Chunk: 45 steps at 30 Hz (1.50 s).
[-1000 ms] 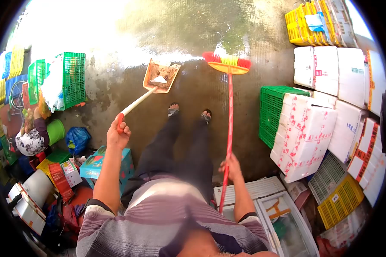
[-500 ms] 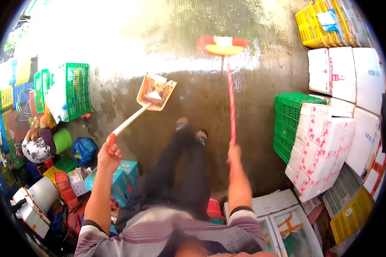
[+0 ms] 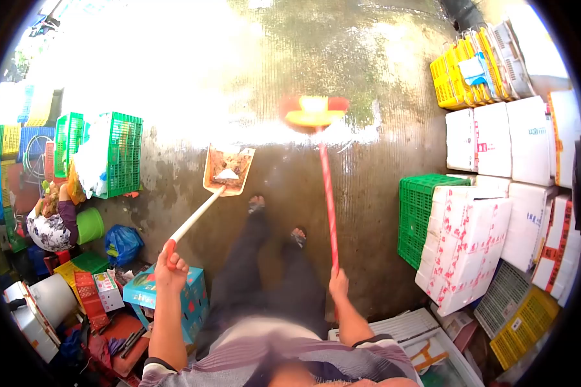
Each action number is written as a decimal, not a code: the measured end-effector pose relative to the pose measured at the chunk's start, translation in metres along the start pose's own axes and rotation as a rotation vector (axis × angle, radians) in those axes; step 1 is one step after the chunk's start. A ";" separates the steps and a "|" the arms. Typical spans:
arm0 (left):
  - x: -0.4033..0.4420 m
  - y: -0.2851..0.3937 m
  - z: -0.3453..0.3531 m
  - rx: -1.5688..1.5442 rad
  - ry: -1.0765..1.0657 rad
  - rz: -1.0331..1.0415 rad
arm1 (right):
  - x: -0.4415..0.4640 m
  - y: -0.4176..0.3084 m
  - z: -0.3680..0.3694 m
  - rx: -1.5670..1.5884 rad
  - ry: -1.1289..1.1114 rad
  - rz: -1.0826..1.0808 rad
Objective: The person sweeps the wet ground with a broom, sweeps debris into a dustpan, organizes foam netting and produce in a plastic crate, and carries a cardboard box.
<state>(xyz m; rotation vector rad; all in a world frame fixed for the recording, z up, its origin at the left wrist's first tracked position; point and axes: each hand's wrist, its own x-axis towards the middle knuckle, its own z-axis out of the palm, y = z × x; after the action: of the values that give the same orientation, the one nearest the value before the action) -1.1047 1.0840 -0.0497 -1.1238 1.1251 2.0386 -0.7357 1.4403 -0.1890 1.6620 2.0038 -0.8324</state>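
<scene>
Clock directions are read from the middle of your view, twelve at the top.

Item: dustpan (image 3: 208, 171), one, orange-rimmed, long pale handle; head near ten o'clock. Contents: brown dirt (image 3: 237, 163) and one white scrap (image 3: 226, 174).

Item: broom (image 3: 328, 193), one, red-striped shaft; red-and-yellow head near half past twelve, blurred, well apart from the pan. Whether its bristles touch the wet floor (image 3: 368, 219), you cannot tell.

Progress, as judged: partly through. Some sweepings are in your pan, so a portion appears collected. What is left is unclear: glare across the floor towards eleven and twelve hides any remaining litter.

Grip, left hand (image 3: 172, 272), eight o'clock: your fingers curl snugly around the dustpan handle's red end, no gap showing.

Grip, right hand (image 3: 339, 284), five o'clock: your fingers wrap the lower shaft of the broom, closed around it; the finger detail is small.

Surroundings: turquoise box (image 3: 190, 309), half past seven, just beside your left forearm; green crate (image 3: 419, 219), between three and four, touching none of your tools; seated person (image 3: 48, 226), just below nine.
</scene>
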 end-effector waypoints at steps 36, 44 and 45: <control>0.213 0.120 0.233 0.134 -0.058 -0.101 | 0.135 -0.081 -0.025 0.046 0.083 0.371; 0.209 0.064 0.346 0.149 0.032 -0.050 | 0.531 -0.221 -0.234 0.259 0.092 0.198; 0.208 0.060 0.356 0.135 0.012 -0.046 | 0.602 -0.238 -0.252 0.223 0.124 0.103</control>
<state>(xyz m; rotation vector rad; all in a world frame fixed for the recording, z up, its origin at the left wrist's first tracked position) -1.3981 1.3758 -0.0980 -1.0859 1.2127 1.8931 -1.0770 2.0237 -0.3470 1.9673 1.9447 -0.9670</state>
